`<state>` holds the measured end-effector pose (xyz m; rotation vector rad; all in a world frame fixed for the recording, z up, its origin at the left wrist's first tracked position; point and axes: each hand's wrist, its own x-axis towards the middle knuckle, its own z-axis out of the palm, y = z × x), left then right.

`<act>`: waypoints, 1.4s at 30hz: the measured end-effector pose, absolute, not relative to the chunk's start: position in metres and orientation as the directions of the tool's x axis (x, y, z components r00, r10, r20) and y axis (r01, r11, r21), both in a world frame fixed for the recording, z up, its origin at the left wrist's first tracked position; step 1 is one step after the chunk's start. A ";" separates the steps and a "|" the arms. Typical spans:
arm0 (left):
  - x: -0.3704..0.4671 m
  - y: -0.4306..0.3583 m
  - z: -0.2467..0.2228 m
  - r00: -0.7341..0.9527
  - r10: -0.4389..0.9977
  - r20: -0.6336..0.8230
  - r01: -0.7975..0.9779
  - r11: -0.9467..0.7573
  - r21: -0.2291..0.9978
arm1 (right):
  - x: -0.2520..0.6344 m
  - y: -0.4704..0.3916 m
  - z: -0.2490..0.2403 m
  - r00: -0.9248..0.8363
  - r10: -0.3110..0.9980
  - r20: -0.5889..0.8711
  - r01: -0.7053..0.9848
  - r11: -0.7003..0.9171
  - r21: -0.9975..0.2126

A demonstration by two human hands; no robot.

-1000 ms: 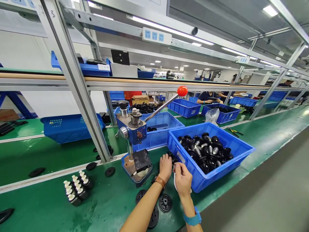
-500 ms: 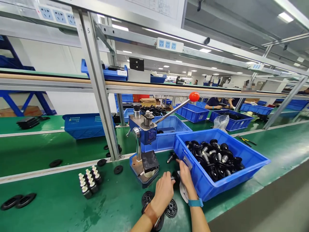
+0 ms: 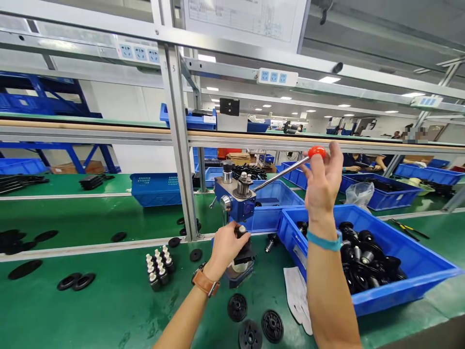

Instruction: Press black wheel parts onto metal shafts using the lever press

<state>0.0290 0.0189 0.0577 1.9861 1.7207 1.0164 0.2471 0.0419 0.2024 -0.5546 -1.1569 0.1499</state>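
Observation:
The blue hand press [image 3: 238,198] stands on the green bench, its lever rising to the right and ending in a red ball knob [image 3: 317,152]. Around that knob are the fingers of my right hand [image 3: 323,179], a blue band on the wrist. Under the press head, my left hand [image 3: 228,245] grips a small black part with a light tip [image 3: 241,230] over the black block of the press. The lower end of that part is hidden by the fingers. Three black ribbed discs [image 3: 237,307] lie in front of the press.
A blue bin [image 3: 403,242] of black wheel parts stands at the right, with a white glove [image 3: 297,298] beside it. Several white-topped black parts [image 3: 159,266] stand left of the press. A metal post [image 3: 178,135] rises behind them. Pliers [image 3: 407,228] lie at the far right.
My right hand has risen from beside the bin to the red knob. My left hand has moved from the bench in front to under the press head. The view has shifted left.

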 end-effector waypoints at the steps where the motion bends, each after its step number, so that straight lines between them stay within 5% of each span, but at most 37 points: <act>1: 0.030 0.023 0.056 0.028 0.953 0.302 0.715 -0.230 0.661 | 0.249 0.045 0.215 0.390 0.409 0.825 0.159 0.853 -0.497; 4: 0.030 0.028 0.053 0.029 0.951 0.309 0.693 -0.242 0.680 | 0.258 0.038 0.217 0.442 0.450 0.776 0.178 0.804 -0.568; 11: 0.026 0.031 0.049 -0.004 0.935 0.354 0.666 -0.262 0.698 | 0.271 -0.027 0.106 0.710 0.451 0.541 0.343 0.450 -0.825; 22: 0.027 0.032 0.044 -0.026 0.943 0.332 0.619 -0.246 0.746 | 0.265 -0.016 0.071 0.773 0.287 0.565 0.404 0.464 -0.788; 37: 0.026 0.034 0.043 -0.018 0.926 0.378 0.641 -0.280 0.715 | 0.269 -0.011 0.064 0.723 0.268 0.637 0.447 0.522 -0.726; 42: 0.025 0.025 0.047 -0.053 0.913 0.404 0.670 -0.267 0.692 | 0.279 -0.023 0.082 0.596 0.477 0.646 0.381 0.540 -0.751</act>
